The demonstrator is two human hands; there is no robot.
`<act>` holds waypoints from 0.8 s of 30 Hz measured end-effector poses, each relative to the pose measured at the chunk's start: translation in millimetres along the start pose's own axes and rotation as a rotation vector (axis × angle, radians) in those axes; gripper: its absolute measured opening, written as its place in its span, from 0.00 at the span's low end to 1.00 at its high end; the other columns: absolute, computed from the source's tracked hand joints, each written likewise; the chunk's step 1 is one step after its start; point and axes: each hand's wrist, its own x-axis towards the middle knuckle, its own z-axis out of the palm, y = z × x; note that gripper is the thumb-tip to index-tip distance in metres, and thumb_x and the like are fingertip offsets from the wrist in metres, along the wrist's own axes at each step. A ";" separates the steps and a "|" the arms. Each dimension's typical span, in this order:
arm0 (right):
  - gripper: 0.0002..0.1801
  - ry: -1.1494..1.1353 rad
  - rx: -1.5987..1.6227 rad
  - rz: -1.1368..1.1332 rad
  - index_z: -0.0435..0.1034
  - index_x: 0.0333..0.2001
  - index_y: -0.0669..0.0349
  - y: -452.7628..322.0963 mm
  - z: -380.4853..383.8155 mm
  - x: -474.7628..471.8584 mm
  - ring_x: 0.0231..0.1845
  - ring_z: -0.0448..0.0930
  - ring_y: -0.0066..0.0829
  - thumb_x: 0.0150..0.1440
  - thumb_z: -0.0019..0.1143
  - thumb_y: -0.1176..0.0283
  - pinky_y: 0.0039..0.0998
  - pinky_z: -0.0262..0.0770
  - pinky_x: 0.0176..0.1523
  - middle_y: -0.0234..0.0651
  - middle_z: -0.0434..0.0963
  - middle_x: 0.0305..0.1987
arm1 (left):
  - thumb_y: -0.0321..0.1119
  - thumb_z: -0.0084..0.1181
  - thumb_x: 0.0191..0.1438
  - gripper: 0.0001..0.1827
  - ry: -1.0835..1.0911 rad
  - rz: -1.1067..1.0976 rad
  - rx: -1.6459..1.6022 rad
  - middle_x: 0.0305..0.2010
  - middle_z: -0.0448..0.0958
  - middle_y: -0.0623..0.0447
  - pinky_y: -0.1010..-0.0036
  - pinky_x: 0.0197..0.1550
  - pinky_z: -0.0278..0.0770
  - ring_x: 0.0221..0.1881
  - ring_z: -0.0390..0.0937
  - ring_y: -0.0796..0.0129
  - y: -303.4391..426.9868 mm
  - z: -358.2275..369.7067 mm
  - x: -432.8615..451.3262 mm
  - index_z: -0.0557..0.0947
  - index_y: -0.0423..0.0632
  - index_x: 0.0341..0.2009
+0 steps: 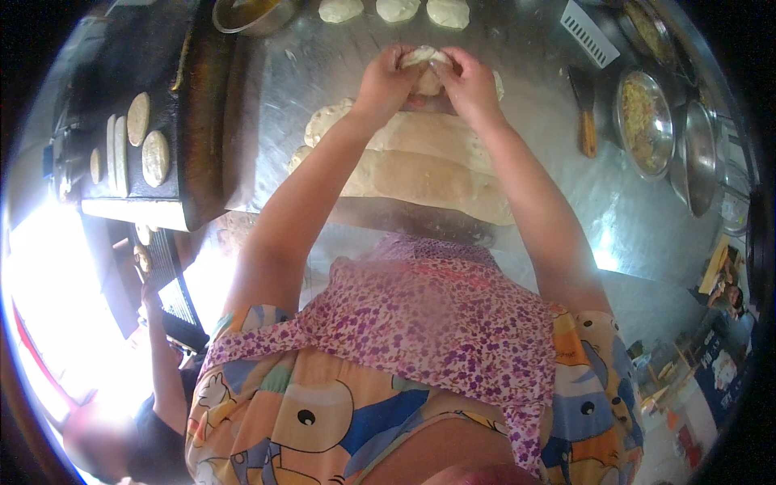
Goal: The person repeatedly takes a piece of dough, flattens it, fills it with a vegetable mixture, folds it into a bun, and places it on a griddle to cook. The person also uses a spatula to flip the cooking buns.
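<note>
Both of my hands are at the far part of the steel worktop (388,212), pinching one piece of dough (428,57) between them. My left hand (388,79) grips its left side and my right hand (471,79) its right side. Something reddish shows just below the dough, too blurred to name. Nearer to me, two long rolls of dough (418,176) lie side by side across the worktop, partly covered by my forearms. Beyond my hands sit three rounded dough pieces (397,8). Another pale dough piece (499,86) peeks out behind my right hand.
At left, a dark griddle (130,60) carries flatbreads (156,159) and long dough strips (121,157). A metal bowl (248,27) stands beside it. At right are a white slotted tool (588,36), a wooden-handled scraper (587,121) and a bowl of shredded filling (645,121). Another person's arm (163,364) reaches toward a rack.
</note>
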 end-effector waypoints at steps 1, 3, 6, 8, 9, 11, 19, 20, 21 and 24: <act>0.14 0.051 -0.066 -0.018 0.74 0.48 0.57 6.5 1.7 8.2 0.35 0.80 0.29 0.57 0.58 0.68 0.27 0.75 0.41 0.38 0.81 0.38 | 0.34 0.57 0.54 0.18 0.054 0.084 0.256 0.45 0.76 0.46 0.65 0.41 0.81 0.45 0.77 0.58 -1.8 -1.6 10.7 0.77 0.44 0.49; 0.15 0.095 -0.215 -0.087 0.72 0.47 0.57 13.8 6.2 23.2 0.40 0.80 0.36 0.55 0.58 0.71 0.29 0.75 0.44 0.40 0.79 0.40 | 0.39 0.58 0.51 0.19 0.129 0.349 0.699 0.45 0.76 0.43 0.63 0.44 0.78 0.45 0.77 0.52 -5.0 -8.3 27.3 0.79 0.45 0.46; 0.17 0.076 -0.261 0.034 0.70 0.48 0.58 10.9 0.9 35.0 0.44 0.78 0.37 0.54 0.60 0.69 0.30 0.74 0.47 0.40 0.77 0.41 | 0.45 0.61 0.46 0.21 0.185 0.440 0.904 0.42 0.75 0.42 0.60 0.50 0.73 0.48 0.72 0.48 -5.1 -24.1 37.5 0.82 0.46 0.42; 0.19 -0.019 0.077 0.237 0.69 0.50 0.59 3.7 -8.5 34.0 0.45 0.78 0.37 0.53 0.60 0.69 0.32 0.74 0.48 0.40 0.77 0.43 | 0.48 0.61 0.47 0.26 0.068 0.275 0.807 0.46 0.74 0.41 0.62 0.54 0.70 0.52 0.70 0.49 -4.2 -33.3 35.4 0.80 0.46 0.47; 0.20 -0.084 0.258 0.327 0.69 0.50 0.60 0.6 -13.4 32.8 0.45 0.78 0.37 0.53 0.60 0.69 0.32 0.74 0.49 0.41 0.77 0.44 | 0.50 0.60 0.48 0.30 0.021 0.306 0.745 0.51 0.72 0.40 0.63 0.57 0.69 0.56 0.69 0.50 -4.6 -36.2 33.4 0.77 0.45 0.52; 0.26 -0.119 -0.210 -0.016 0.67 0.56 0.60 -1.7 -22.1 22.1 0.52 0.75 0.39 0.54 0.59 0.69 0.37 0.73 0.54 0.39 0.73 0.57 | 0.54 0.56 0.53 0.36 0.112 0.377 0.640 0.60 0.67 0.38 0.63 0.62 0.64 0.63 0.64 0.50 -13.1 -34.7 22.7 0.71 0.43 0.60; 0.42 -0.190 -0.874 -0.458 0.56 0.66 0.58 5.8 -11.0 -8.8 0.74 0.53 0.39 0.50 0.61 0.59 0.58 0.49 0.69 0.37 0.54 0.73 | 0.69 0.28 0.59 0.47 -0.047 0.548 1.421 0.75 0.43 0.45 0.37 0.69 0.34 0.76 0.39 0.57 -30.3 -15.0 4.2 0.52 0.45 0.70; 0.42 -0.192 -0.874 -0.490 0.56 0.66 0.57 5.4 -14.6 -12.4 0.73 0.53 0.39 0.50 0.61 0.58 0.58 0.49 0.69 0.37 0.55 0.73 | 0.70 0.28 0.59 0.47 -0.043 0.550 1.431 0.75 0.43 0.45 0.36 0.68 0.33 0.76 0.38 0.57 -26.4 -12.9 -2.2 0.51 0.45 0.70; 0.41 -0.121 -0.864 -0.569 0.57 0.66 0.57 4.2 -19.6 -12.9 0.73 0.54 0.39 0.50 0.61 0.57 0.58 0.49 0.69 0.37 0.55 0.72 | 0.70 0.27 0.59 0.48 0.002 0.600 1.420 0.76 0.42 0.46 0.35 0.68 0.33 0.76 0.37 0.57 -20.9 -11.5 -7.9 0.51 0.45 0.70; 0.37 -0.442 -0.857 -0.521 0.57 0.66 0.55 5.1 -39.5 -24.6 0.73 0.55 0.35 0.54 0.58 0.62 0.51 0.53 0.69 0.34 0.55 0.72 | 0.68 0.28 0.60 0.44 -0.299 0.529 1.551 0.75 0.45 0.47 0.44 0.70 0.37 0.75 0.40 0.60 -12.2 -8.3 -34.4 0.54 0.50 0.70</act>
